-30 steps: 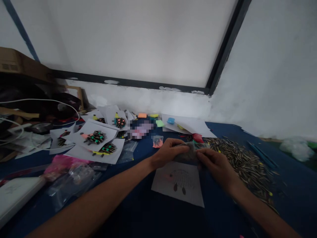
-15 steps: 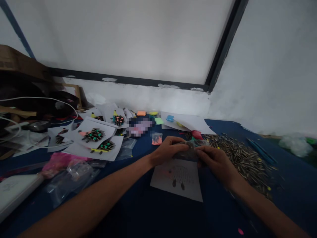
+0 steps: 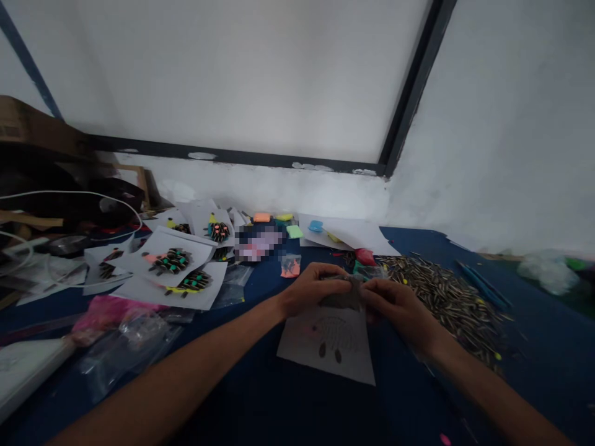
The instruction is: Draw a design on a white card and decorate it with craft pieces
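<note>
My left hand [image 3: 318,290] and my right hand [image 3: 393,303] meet over the top of a white sheet [image 3: 325,359]. Between them is a small clear plastic bag [image 3: 341,300] with something greyish-dark inside. The fingers of both hands are closed on it, and part of the bag is hidden behind them. On the sheet is a drawn hedgehog outline with spine lines, a pinkish patch at the face and two dark oval pieces below the body. To the right of my right hand spreads a large pile of striped sunflower seeds [image 3: 446,303].
Finished-looking hedgehog sheets [image 3: 153,244] overlap at the left. Clay in orange [image 3: 262,217], green [image 3: 294,231] and blue [image 3: 316,226] lies along the back. A small bag of orange clay [image 3: 290,266], blue tweezers-like tool [image 3: 483,284], clear bags [image 3: 121,347] and a white box [image 3: 32,368] lie around.
Both hands have shifted slightly, staying on the plastic bag, which now sits lower and more upright between the fingers. The whole view has moved a little.
</note>
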Available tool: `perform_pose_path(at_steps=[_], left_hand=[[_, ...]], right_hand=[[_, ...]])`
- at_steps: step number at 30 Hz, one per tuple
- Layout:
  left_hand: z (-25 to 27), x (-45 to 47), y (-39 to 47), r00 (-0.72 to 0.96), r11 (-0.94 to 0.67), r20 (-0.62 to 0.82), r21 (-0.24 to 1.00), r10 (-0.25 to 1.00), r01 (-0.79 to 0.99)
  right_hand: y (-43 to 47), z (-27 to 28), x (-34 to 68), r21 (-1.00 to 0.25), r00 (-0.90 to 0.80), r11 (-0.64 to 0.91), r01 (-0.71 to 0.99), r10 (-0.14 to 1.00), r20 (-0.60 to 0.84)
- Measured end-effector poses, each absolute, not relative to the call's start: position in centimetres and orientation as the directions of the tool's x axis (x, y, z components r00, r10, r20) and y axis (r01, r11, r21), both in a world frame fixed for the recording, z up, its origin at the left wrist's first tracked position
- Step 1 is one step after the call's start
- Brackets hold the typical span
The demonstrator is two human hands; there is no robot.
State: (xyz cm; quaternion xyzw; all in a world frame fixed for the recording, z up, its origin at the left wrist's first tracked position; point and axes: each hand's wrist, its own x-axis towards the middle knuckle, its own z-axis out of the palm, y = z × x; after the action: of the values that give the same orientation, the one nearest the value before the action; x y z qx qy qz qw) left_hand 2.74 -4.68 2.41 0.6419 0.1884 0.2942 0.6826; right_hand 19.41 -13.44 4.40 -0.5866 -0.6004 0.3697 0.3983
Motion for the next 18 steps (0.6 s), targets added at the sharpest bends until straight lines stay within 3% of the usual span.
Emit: perform_pose_path(at_steps=[10, 15, 18], left_hand=[[3.28, 2.6, -5.21, 0.798, 0.002, 0.115, 0.989, 0.592, -0.145], [3.16, 2.83, -5.32, 0.77, 0.019, 0.112, 0.987, 0.628, -0.159], [2.81, 3.11, -5.36, 0.763, 0.033, 0.123, 0.982, 0.634, -0.186]], right_hand=[[-13.5, 4.19, 19.28, -0.904, 0.064, 0.05, 0.425, 0.994, 0.085], [-13.57, 3.9, 19.1, -0.854, 0.193, 0.189, 0.486, 0.929, 0.315], [-13.84, 3.64, 18.95, -0.773, 0.186, 0.271, 0.574, 0.876, 0.446]])
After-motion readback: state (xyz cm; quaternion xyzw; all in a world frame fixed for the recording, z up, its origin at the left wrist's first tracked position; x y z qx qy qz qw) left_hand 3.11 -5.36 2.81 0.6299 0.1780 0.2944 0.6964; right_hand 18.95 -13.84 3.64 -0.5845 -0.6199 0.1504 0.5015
